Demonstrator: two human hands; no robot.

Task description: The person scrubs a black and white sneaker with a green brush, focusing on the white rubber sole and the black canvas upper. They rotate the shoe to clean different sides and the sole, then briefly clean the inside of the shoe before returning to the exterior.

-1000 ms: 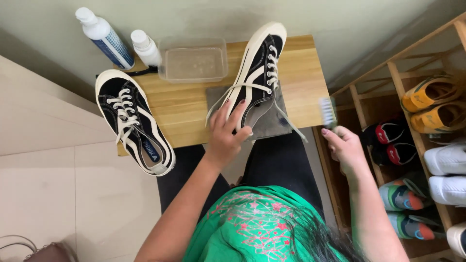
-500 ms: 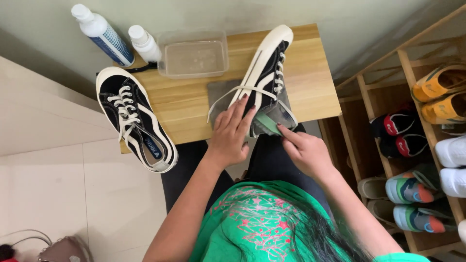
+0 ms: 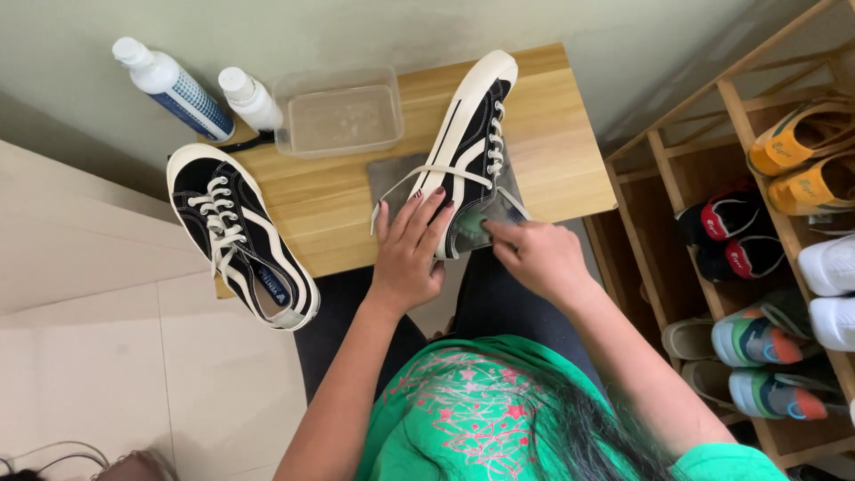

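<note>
- Heel end of black-and-white sneaker (image 3: 472, 147) hidden under both hands; small greenish thing pinched at right hand (image 3: 534, 258) fingertips, too covered to identify.
- Grey cloth (image 3: 392, 174) mostly hidden beneath that sneaker, only edges showing ahead of left hand (image 3: 411, 249).
- Left hand: flat, fingers spread, pressed on sneaker's side, gripping nothing.
- Right hand: curled nearly closed, fingertips nipped on the greenish thing at sneaker's heel opening, just beside left hand.
- Compared with a second ago: right hand no longer off beside the table edge with a brush, now drawn in against the sneaker; left hand in the same spot.
- Clear plastic tub (image 3: 338, 111) beyond left hand on wooden table (image 3: 570, 151), seemingly holding only a film of water.
- Second sneaker (image 3: 240, 236) far to left hand's outer side, overhanging table edge.
- Two white bottles (image 3: 174, 85) past that sneaker, by the wall.
- Shoe rack (image 3: 712, 187) outward of right hand, several pairs inside, partly cut off by frame edge.
</note>
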